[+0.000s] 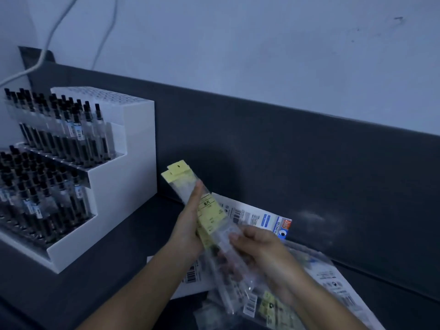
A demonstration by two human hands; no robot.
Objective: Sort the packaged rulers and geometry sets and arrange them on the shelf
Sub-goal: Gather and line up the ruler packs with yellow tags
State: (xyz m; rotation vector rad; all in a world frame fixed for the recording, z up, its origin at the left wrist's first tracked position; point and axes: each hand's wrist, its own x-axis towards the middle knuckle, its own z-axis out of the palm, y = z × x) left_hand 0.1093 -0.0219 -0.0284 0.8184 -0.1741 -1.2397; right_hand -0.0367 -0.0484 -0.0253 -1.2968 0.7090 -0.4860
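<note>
Blurred — right hand (264,253), ruler packs (211,210).

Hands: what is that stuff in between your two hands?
Clear ruler packs with yellow labels, seen in the head view. The left hand grips their middle and the right hand holds their lower part.

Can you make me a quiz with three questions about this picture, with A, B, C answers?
1. Where is the pen stand? A. right of the ruler packs B. left of the ruler packs C. on them
2. What colour are the packs' tags? A. red B. green C. yellow
3. What is the left hand doing? A. holding the packs B. lying flat C. pulling a pen
Answers: B, the stand sits at the picture's left. C, they look yellow. A, it grips the packs.
</note>
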